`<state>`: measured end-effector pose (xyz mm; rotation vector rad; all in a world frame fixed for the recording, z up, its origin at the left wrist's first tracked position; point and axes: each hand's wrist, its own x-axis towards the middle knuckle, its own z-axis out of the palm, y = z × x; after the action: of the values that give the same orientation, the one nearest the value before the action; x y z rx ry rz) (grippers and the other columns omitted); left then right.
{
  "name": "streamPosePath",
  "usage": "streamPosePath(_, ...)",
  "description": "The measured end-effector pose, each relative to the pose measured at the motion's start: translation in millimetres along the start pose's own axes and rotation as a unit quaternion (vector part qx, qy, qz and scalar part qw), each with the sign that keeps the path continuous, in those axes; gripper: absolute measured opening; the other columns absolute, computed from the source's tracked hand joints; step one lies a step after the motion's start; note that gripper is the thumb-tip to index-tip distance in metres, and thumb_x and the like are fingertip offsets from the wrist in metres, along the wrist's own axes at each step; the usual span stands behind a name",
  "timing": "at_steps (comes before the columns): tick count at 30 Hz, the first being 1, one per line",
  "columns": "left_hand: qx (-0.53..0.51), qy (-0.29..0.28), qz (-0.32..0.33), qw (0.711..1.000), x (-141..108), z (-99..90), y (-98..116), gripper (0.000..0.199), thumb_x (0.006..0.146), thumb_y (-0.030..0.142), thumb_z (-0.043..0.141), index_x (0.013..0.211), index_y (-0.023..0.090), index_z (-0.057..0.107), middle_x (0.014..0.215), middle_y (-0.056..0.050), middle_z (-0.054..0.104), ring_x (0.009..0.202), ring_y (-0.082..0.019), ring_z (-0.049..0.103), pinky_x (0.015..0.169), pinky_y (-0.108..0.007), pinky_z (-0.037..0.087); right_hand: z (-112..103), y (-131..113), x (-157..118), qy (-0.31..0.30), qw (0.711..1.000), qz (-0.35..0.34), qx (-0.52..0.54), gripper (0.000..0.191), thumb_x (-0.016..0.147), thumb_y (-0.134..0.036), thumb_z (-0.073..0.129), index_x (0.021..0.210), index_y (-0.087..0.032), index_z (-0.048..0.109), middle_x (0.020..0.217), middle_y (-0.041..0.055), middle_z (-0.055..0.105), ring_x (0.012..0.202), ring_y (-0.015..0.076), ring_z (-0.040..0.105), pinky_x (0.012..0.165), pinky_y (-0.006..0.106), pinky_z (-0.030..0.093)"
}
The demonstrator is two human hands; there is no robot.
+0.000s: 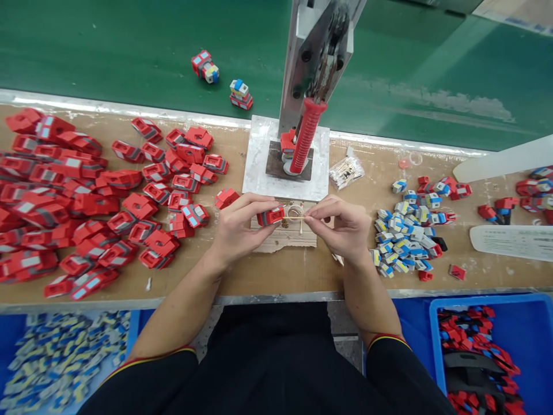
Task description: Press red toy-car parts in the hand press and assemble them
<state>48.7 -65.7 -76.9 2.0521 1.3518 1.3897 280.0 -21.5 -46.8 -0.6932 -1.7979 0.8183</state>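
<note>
My left hand [239, 226] grips a small red plastic toy part [271, 216] between thumb and fingers. In a pinch, my right hand [343, 226] holds a thin cotton swab [296, 218], its far end close to the toy part; whether they touch I cannot tell. Below both hands lies a worn wooden board [298, 239] with a small round clear dish [295, 211] on it. Another red toy part [226, 198] rests just beside my left hand. An opened bag of cotton swabs [347, 171] is beyond my right hand.
A hand press with a red handle [309, 135] stands ahead on a metal plate [259, 173]. Red toy parts [86, 202] heap up at left, white-blue pieces [401, 230] at right. Blue bins [536, 340] sit below the table edge. Two assembled pieces [241, 94] lie on the green belt [129, 52].
</note>
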Motion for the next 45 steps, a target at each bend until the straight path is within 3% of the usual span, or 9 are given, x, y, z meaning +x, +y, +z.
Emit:
streamPosePath(10,0.004,0.023,0.005,1.000,1.5,-3.6,-1.9,0.027,0.086,0.020,0.085,0.111,0.027,0.080,0.105,-0.003,0.081,0.092,-0.019,0.079,0.083,-0.032,0.065,-19.7,18.5,2.7,-0.240,0.959,0.030,-0.146,0.008,0.095,-0.032,0.076,0.101,-0.026,0.075,0.099,0.0042,0.080,0.095,0.0214,0.071,0.084,0.036,0.058)
streamPosePath(15,-0.018,0.068,-0.009,0.997,1.9,-4.6,-13.1,0.041,0.079,0.022,0.092,0.116,0.035,0.081,0.111,0.000,0.081,0.096,-0.025,0.078,0.087,-0.043,0.066,-90.4,16.1,-5.4,0.049,0.973,0.073,-0.213,0.028,0.099,-0.054,0.065,0.104,-0.027,0.072,0.100,0.0051,0.075,0.086,0.0209,0.067,0.075,0.036,0.054)
streamPosePath(18,-0.065,0.105,-0.007,0.992,2.1,-3.0,-17.1,0.050,0.076,0.022,0.095,0.121,0.036,0.080,0.118,0.000,0.081,0.099,-0.026,0.078,0.089,-0.047,0.068,-142.2,13.4,-16.0,0.120,0.874,0.175,-0.437,0.021,0.100,-0.040,0.060,0.097,-0.023,0.071,0.095,0.0095,0.074,0.090,0.0268,0.066,0.085,0.043,0.053)
streamPosePath(22,-0.135,0.128,-0.021,0.982,1.7,1.0,-16.9,0.048,0.080,0.020,0.092,0.123,0.034,0.079,0.120,0.001,0.081,0.103,-0.025,0.079,0.086,-0.044,0.071,-173.0,28.4,-13.4,-0.091,0.723,0.309,-0.611,0.030,0.093,-0.031,0.065,0.117,-0.014,0.073,0.120,0.0213,0.075,0.117,0.0396,0.062,0.105,0.053,0.048)
streamPosePath(26,-0.144,0.129,-0.070,0.979,-1.5,6.0,-20.1,0.046,0.077,0.022,0.094,0.120,0.028,0.079,0.112,-0.001,0.083,0.095,-0.022,0.081,0.083,-0.037,0.072,-173.2,52.5,10.3,-0.168,0.684,0.360,-0.612,0.045,0.091,-0.027,0.066,0.132,-0.009,0.068,0.133,0.0259,0.072,0.126,0.0425,0.060,0.107,0.054,0.047)
streamPosePath(31,-0.170,0.102,-0.153,0.968,-4.4,7.6,-23.3,0.042,0.079,0.032,0.090,0.117,0.018,0.077,0.115,-0.011,0.081,0.097,-0.023,0.082,0.089,-0.035,0.070,-156.4,42.6,26.5,-0.154,0.739,0.311,-0.577,0.034,0.085,-0.022,0.068,0.117,-0.013,0.073,0.118,0.0215,0.078,0.112,0.0374,0.068,0.096,0.051,0.053)
streamPosePath(35,-0.246,0.105,-0.177,0.947,-3.1,12.4,-17.9,0.044,0.078,0.038,0.091,0.114,0.016,0.076,0.107,-0.012,0.083,0.091,-0.024,0.083,0.085,-0.035,0.071,-108.1,6.4,17.7,-0.010,0.935,0.123,-0.331,0.040,0.086,-0.037,0.074,0.124,-0.023,0.069,0.111,0.0085,0.076,0.093,0.0244,0.071,0.075,0.038,0.058)
streamPosePath(37,-0.285,0.104,-0.188,0.934,-2.4,15.4,-13.9,0.048,0.077,0.042,0.093,0.113,0.016,0.075,0.101,-0.011,0.083,0.087,-0.024,0.084,0.083,-0.035,0.072,-69.9,-11.3,11.9,0.029,0.978,0.065,-0.197,0.040,0.086,-0.037,0.079,0.124,-0.029,0.068,0.111,0.0054,0.075,0.093,0.0214,0.071,0.075,0.036,0.059)
streamPosePath(45,-0.286,0.074,-0.170,0.940,-4.3,12.0,3.2,0.050,0.080,0.047,0.091,0.115,0.017,0.073,0.105,-0.012,0.084,0.090,-0.024,0.084,0.082,-0.032,0.072,31.1,-9.9,-2.3,0.065,0.983,0.143,0.090,0.057,0.077,-0.069,0.084,0.114,-0.028,0.070,0.097,0.0066,0.076,0.081,0.0215,0.071,0.070,0.035,0.059)
